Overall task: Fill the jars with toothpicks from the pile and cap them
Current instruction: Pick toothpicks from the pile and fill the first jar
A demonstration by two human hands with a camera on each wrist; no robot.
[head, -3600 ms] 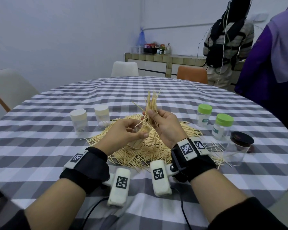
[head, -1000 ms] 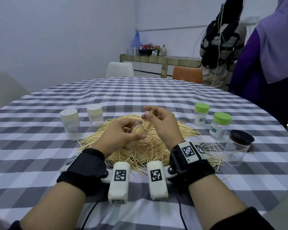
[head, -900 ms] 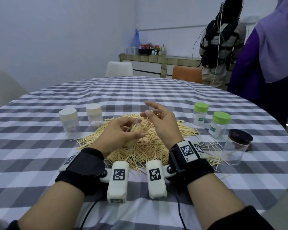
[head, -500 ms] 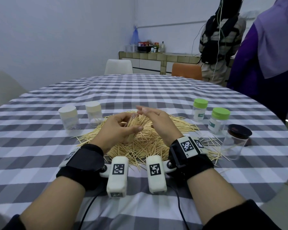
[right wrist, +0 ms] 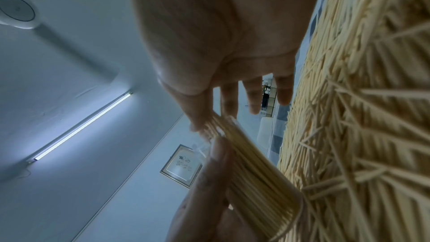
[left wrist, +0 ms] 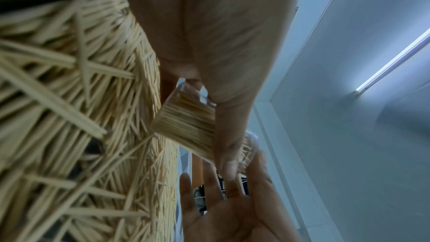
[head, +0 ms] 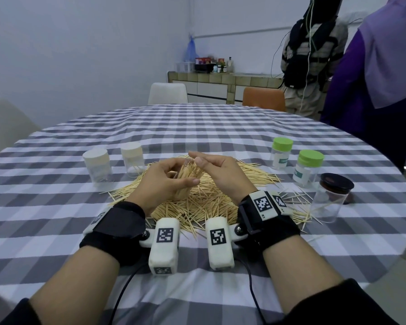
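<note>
My left hand (head: 174, 178) grips a small clear jar (head: 185, 181) packed with toothpicks, tilted over the toothpick pile (head: 197, 202). In the left wrist view the thumb lies along the jar (left wrist: 186, 122). My right hand (head: 197, 160) hovers at the jar's mouth with straight fingers. In the right wrist view its thumb touches the toothpick tips (right wrist: 218, 126) that stick out of the jar (right wrist: 256, 181). The right hand holds nothing.
Two white-capped jars (head: 96, 165) (head: 132, 158) stand left of the pile. Two green-capped jars (head: 282, 153) (head: 309, 167) and a black-capped clear jar (head: 329, 200) stand to the right. Loose toothpicks lie near the black-capped jar. Two people stand at the far right.
The bundle that my right hand held above the jar is now in the jar. The right hand's fingers have straightened and come down to the jar's mouth. The left hand keeps its grip.
</note>
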